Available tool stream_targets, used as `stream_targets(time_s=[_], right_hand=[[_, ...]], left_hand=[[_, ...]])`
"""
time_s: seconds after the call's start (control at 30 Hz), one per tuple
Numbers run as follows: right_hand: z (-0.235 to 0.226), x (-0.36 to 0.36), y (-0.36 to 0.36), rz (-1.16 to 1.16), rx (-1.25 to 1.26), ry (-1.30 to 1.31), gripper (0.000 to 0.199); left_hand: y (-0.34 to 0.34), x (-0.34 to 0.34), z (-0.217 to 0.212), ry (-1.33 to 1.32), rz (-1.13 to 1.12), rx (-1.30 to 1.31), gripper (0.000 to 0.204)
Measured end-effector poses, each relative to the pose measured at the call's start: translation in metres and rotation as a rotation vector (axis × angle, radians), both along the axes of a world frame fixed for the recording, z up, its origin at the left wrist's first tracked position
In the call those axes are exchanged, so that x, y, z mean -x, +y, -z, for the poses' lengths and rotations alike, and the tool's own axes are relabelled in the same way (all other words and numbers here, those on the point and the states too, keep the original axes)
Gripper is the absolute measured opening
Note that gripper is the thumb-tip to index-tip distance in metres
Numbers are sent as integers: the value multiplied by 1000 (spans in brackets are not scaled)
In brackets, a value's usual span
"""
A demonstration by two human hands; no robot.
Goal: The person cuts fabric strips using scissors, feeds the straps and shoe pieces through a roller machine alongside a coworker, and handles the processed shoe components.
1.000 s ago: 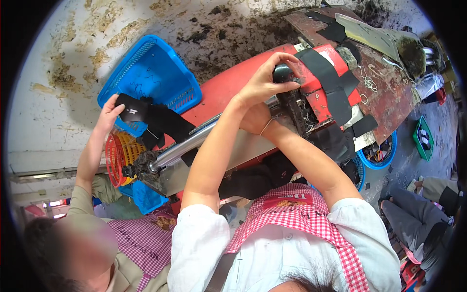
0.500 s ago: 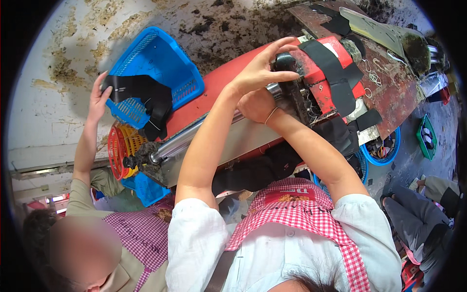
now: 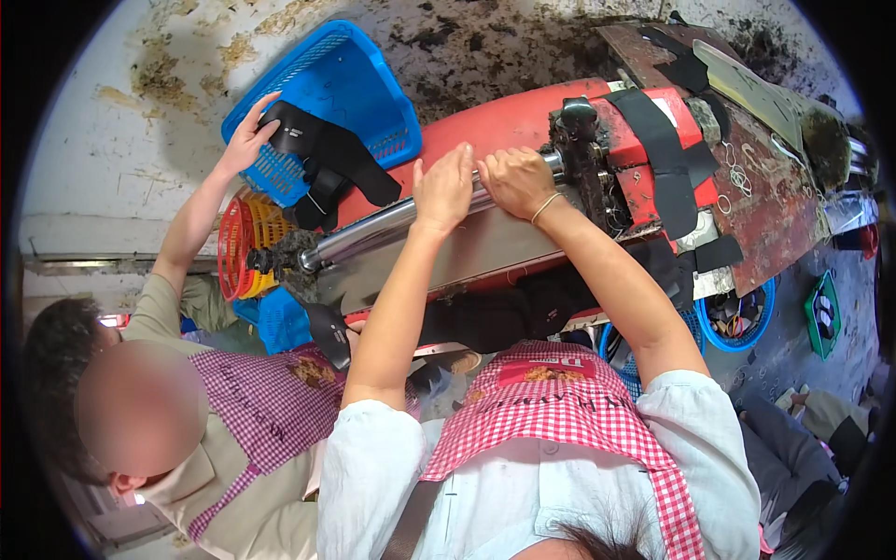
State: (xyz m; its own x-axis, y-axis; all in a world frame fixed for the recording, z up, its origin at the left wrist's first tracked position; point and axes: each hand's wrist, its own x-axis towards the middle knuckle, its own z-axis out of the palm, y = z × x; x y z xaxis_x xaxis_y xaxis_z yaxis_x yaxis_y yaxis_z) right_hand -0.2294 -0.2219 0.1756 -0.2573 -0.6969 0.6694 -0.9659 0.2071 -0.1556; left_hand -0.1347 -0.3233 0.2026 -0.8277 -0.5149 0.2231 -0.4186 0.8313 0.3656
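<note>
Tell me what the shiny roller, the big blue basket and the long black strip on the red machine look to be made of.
Roller: metal, likely steel or chrome-plated, polished; bright streaks run along it.
Blue basket: apparently moulded plastic, slightly glossy; even colour and slotted walls.
Black strip: matte, perhaps rubber, foam or fabric; its dull surface shows no clear weave.

Left hand point(image 3: 443, 193) and right hand point(image 3: 517, 182) lie over a shiny roller point(image 3: 370, 235).

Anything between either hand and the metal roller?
Nothing visible. The left hand and right hand are both at the metal roller; what lies under the palms is hidden. The black piece in the co-worker's hand is left of both, not between.
</note>
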Motion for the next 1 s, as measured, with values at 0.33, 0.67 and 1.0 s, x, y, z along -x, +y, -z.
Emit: stream_targets(time_s=[0.33,0.67,1.0], right_hand=[[3,4,4,-5,-19,-8,28],[-14,5,14,117,89,-457,23],[-89,-13,194,-465,1042,-1605,58]], left_hand=[[12,6,8,-185,5,238,42],[12,37,-2,-438,86,186,45],[225,64,-51,586,571,-180,53]])
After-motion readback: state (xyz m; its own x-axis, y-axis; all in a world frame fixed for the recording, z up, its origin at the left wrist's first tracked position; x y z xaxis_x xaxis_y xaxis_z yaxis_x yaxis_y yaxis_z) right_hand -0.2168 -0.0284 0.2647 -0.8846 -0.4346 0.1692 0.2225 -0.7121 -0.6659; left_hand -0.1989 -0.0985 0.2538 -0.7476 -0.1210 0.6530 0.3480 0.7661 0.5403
